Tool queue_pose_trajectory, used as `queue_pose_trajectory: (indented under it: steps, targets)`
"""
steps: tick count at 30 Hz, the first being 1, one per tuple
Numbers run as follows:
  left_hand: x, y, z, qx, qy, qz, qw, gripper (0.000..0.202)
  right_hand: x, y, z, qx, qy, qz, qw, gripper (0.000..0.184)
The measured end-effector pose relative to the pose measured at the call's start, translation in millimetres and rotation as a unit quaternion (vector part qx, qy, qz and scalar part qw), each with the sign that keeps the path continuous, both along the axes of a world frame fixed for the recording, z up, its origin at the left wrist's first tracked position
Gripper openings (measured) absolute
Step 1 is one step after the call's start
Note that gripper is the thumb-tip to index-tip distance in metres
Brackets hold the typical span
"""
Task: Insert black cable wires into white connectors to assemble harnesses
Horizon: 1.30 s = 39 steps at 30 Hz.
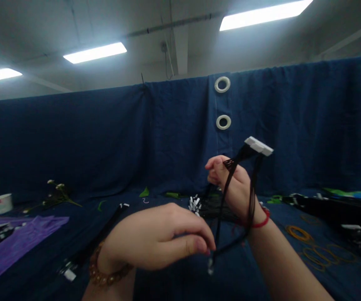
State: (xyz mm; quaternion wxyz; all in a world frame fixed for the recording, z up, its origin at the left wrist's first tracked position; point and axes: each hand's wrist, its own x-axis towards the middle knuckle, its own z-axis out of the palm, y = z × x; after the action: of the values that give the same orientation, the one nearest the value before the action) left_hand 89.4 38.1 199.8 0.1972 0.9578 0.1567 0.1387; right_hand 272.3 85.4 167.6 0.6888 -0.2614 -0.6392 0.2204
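Note:
My right hand (233,188), with a red string bracelet (261,221) on its wrist, grips a black wire harness (226,213) with its fingers raised. A white multi-pin connector (258,146) stands at the harness's top end, above that hand. My left hand (158,236), wearing an amber bead bracelet (108,269), reaches across with its fingertips pinching the hanging wires. A small metal-tipped wire end (211,265) dangles just below those fingertips.
A blue cloth (155,267) covers the table, backed by a blue curtain (98,142) with white grommets. Bundled harnesses with white connectors lie behind and beside my hands. Orange rubber bands (315,255) lie right; a purple sheet (17,246), white cup (0,203) and plant sprig (57,196) lie left.

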Motion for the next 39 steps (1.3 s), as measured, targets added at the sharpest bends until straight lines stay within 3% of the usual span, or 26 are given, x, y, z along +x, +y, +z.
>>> queue_pose_trajectory:
  steps: [2,4,6,11,13,19,21,24,25,29,33,39]
  targets:
    - [1.5,0.0,-0.6,0.016,-0.094,0.058,0.994,0.023,-6.6,-0.6,-1.4,-0.033,-0.019,0.072,0.997,0.033]
    - [4.7,3.2,-3.7,0.064,-0.198,0.133,0.969,0.018,-12.6,-1.7,-2.9,-0.062,-0.034,0.126,0.99,0.035]
    - [8.7,6.9,-6.8,0.117,-0.268,0.172,0.941,0.014,-17.8,-2.1,-4.5,-0.084,-0.043,0.162,0.982,0.037]
    - [15.9,12.6,-8.1,0.249,-0.335,0.234,0.878,0.009,-26.3,-0.4,-9.0,-0.121,-0.074,0.223,0.965,0.039]
    - [15.9,14.3,-7.3,0.26,-0.32,0.242,0.878,0.012,-27.0,-0.6,-11.0,-0.129,-0.095,0.253,0.954,0.04]
    - [12.9,16.6,-10.6,0.147,-0.263,0.194,0.934,0.018,-25.8,-6.4,-14.9,-0.136,-0.158,0.33,0.921,0.031]
    - [13.5,17.8,-13.8,0.053,-0.256,0.191,0.946,0.02,-26.1,-8.2,-14.0,-0.137,-0.18,0.351,0.909,0.028]
    - [14.8,23.1,-17.6,-0.067,-0.293,0.196,0.933,0.018,-25.8,-8.3,-10.7,-0.134,-0.18,0.368,0.903,0.02]
    - [15.1,25.8,-18.1,-0.06,-0.322,0.206,0.922,0.017,-24.9,-7.5,-9.4,-0.133,-0.169,0.367,0.905,0.018]
    - [14.3,36.7,-17.4,0.087,-0.41,0.275,0.865,0.01,-19.0,-1.7,-6.2,-0.151,-0.12,0.353,0.915,0.037]
    - [14.2,43.8,-18.3,0.138,-0.405,0.305,0.85,0.011,-18.1,2.4,-8.6,-0.189,-0.089,0.346,0.915,0.025]
    - [18.7,51.5,-20.9,0.268,-0.371,0.337,0.823,0.016,-25.4,3.2,-12.3,-0.258,-0.061,0.408,0.874,0.035]
